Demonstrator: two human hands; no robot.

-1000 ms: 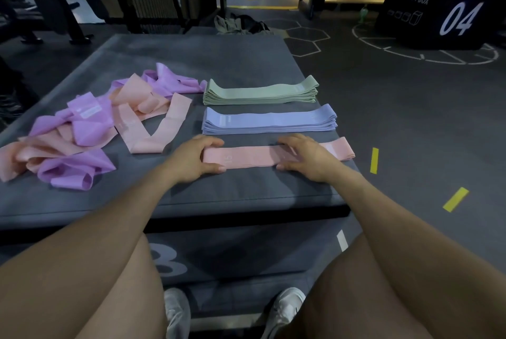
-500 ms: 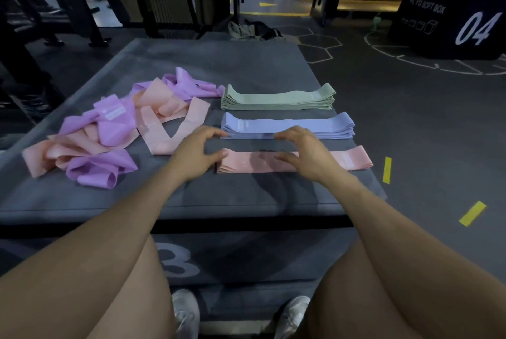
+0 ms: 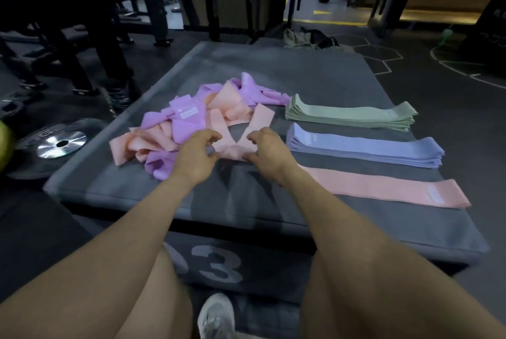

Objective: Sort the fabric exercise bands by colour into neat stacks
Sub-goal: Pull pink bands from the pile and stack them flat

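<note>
Covering a numbered box (image 3: pixel 219 264) on the gym floor, a grey mat (image 3: pixel 301 75) is seen; a folded pink band (image 3: pixel 235 147) is pinched between left hand (image 3: pixel 195 156) and right hand (image 3: pixel 269 151), both clamped on it.

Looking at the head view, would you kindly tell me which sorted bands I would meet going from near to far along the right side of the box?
Pink band → blue stack → green stack.

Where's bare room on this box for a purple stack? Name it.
Bare: the far end of the box top beyond the green stack, and the near strip before the pink stack. Crowded: the loose pile on the left.
</note>
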